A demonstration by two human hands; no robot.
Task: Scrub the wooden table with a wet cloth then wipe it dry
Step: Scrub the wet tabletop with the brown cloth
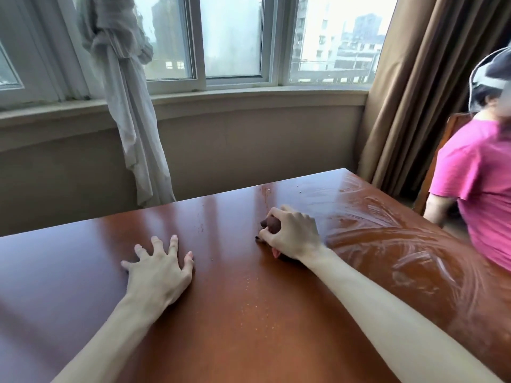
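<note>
Near the middle of the wooden table [249, 313], a dark brown cloth [272, 224] is bunched up inside the right hand [293, 235], whose fingers curl tightly round it and press it down on the wood. Most of the cloth is hidden under the palm and knuckles; only a rounded wad pokes out on the side toward the window [229, 37], and a dark sliver shows at the fingertips, so its full size and shape cannot be made out. To the right of the cloth, the tabletop carries pale swirling wet streaks [409, 244] that run out to the table's right edge. To the left of the cloth, the left hand [157, 268] lies flat on the wood with fingers spread and straight, holding nothing. Small pale specks [250, 297] dot the surface nearer than the cloth, between the two forearms. Beyond the cloth, past the table's far edge, hang a knotted white curtain [124, 78] and a brown drape [409, 87] either side of the window. Another person in a pink shirt [481, 183] sits at the table's right edge, partly cut off by the frame, in front of a wooden chair [442, 150].
</note>
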